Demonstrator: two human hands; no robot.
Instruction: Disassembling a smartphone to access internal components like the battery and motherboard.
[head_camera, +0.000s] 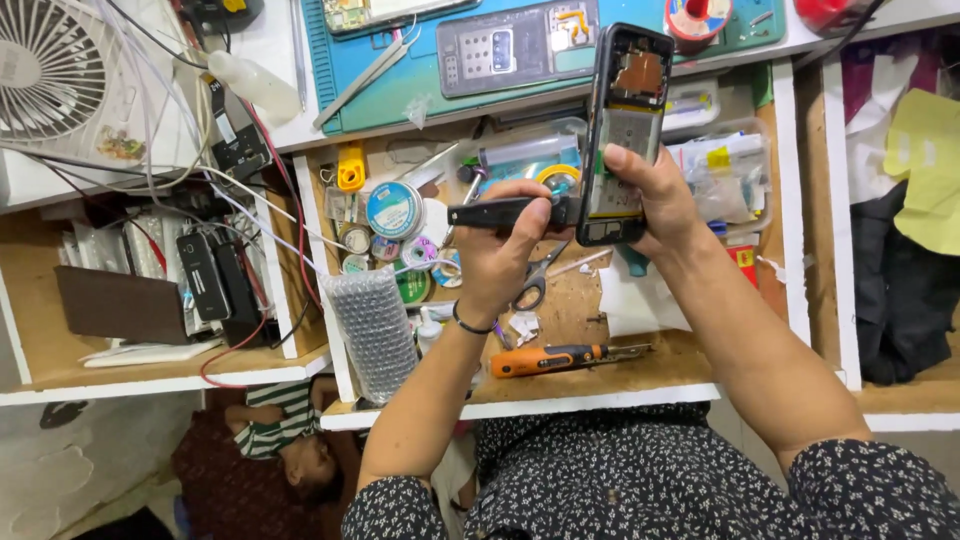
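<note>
My right hand (655, 195) holds an opened black phone (625, 110) upright over the drawer, its back cover off and its copper and grey insides showing. My left hand (500, 250) grips a black flat tool (500, 212) held level, with its tip at the phone's left edge. A dark band sits on my left wrist.
An open wooden drawer (560, 385) below holds an orange-handled screwdriver (560, 357), scissors (540, 280), tape rolls (394, 210), a bubble-wrap roll (375, 330) and plastic bags. A teal work mat (420, 75) with another phone (510, 45) lies above. A white fan (50, 70) stands far left.
</note>
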